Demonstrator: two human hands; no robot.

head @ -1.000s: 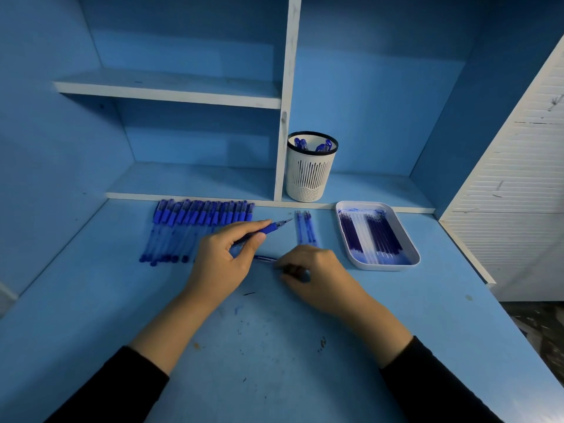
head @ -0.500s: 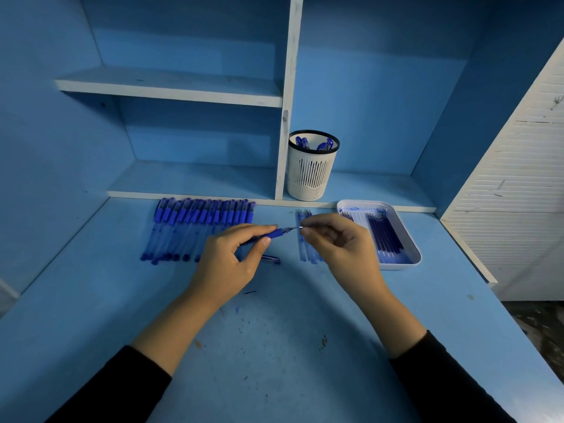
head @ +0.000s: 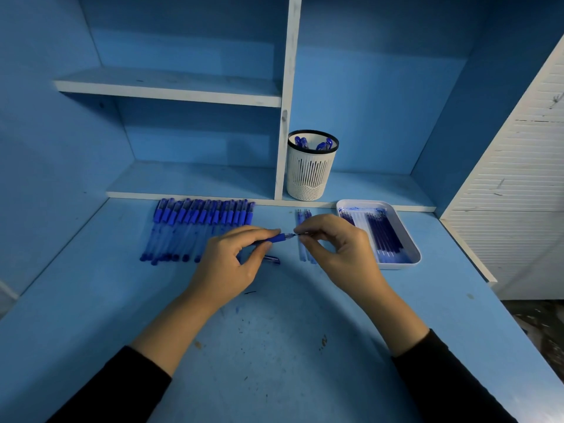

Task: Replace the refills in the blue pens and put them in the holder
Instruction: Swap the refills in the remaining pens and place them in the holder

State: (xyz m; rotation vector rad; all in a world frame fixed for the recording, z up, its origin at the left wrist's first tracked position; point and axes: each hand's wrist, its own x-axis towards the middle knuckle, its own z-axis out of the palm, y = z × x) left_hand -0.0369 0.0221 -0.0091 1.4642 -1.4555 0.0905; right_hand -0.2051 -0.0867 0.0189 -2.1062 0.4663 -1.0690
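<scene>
My left hand [head: 227, 264] grips a blue pen [head: 278, 238] by its barrel, the tip pointing right. My right hand [head: 338, 248] pinches the pen's tip end between thumb and forefinger. A small pen cap [head: 272, 259] lies on the desk just below the pen. A row of several blue pens [head: 195, 227] lies to the left. A few loose refills [head: 302, 236] lie behind my right hand. The white mesh holder [head: 311, 170] with some blue pens stands on the low shelf. A white tray [head: 410, 239] of refills sits at the right.
The blue desk [head: 274, 346] has ink marks near its middle. A white shelf divider [head: 283, 117] rises just left of the holder. A white slatted panel [head: 518, 184] bounds the right side, and the desk's right edge runs along it.
My right hand left the desk surface and rose to the pen's tip, where it now pinches. The left hand kept its grip on the pen, nearly in place.
</scene>
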